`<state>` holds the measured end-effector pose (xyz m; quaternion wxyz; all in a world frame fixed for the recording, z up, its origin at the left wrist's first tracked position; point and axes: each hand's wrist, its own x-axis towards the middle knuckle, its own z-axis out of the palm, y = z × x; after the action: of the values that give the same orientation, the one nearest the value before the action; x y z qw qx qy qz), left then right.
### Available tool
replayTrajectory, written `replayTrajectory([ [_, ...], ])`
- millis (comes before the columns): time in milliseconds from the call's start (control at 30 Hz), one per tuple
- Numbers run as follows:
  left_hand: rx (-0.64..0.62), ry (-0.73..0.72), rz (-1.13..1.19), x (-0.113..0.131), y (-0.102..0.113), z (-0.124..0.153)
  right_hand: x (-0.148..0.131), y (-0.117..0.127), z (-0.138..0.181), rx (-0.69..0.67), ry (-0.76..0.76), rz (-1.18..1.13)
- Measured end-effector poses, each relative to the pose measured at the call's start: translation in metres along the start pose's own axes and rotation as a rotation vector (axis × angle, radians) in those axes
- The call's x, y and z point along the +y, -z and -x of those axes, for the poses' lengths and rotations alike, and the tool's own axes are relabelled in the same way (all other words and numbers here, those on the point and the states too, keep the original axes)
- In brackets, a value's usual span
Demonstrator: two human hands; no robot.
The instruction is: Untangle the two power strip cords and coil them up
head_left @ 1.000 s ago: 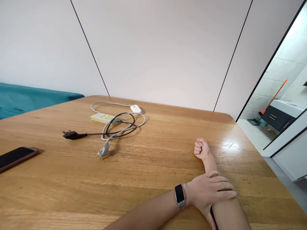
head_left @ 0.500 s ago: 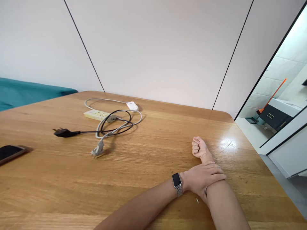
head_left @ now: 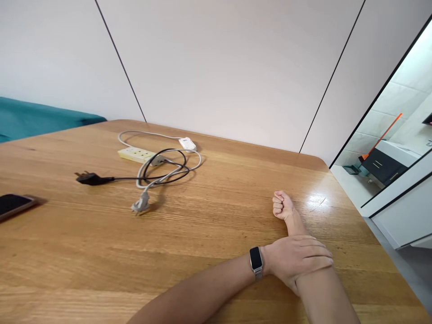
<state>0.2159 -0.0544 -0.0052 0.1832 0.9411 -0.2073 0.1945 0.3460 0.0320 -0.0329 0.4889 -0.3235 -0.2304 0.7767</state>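
Observation:
My left hand is wrapped across my right forearm, fingers together over its top, thumb side hidden underneath. A smartwatch with a metal band sits on my left wrist. Beyond it, my right hand is closed in a fist above the wooden table, and nothing shows in its fingers.
Left of centre lie a pale yellow power strip, a white box-like device, a black plug and a grey plug with tangled cords. A phone rests at the far left. Behind stands a white panelled wall.
My left hand has slid down my right forearm, away from the fist, baring more of the wrist. The right hand stays closed. The view has shifted slightly.

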Motion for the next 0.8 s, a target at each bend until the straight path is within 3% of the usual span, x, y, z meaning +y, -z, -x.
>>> replayTrajectory([
  [167, 0.108, 0.186, 0.055, -0.019, -0.001, 0.008, -0.001, 0.0, 0.002, 0.001, 0.009, 0.029],
  [333, 0.132, 0.162, 0.013, -0.025, -0.006, 0.011, 0.001, 0.001, 0.003, 0.008, 0.036, 0.046],
  [700, -0.075, 0.072, -0.15, -0.002, 0.008, -0.002, 0.003, 0.003, 0.003, 0.026, 0.04, 0.073],
  [800, -0.113, -0.01, -0.224, 0.005, 0.015, -0.009, 0.004, 0.004, 0.003, 0.016, 0.034, 0.078],
])
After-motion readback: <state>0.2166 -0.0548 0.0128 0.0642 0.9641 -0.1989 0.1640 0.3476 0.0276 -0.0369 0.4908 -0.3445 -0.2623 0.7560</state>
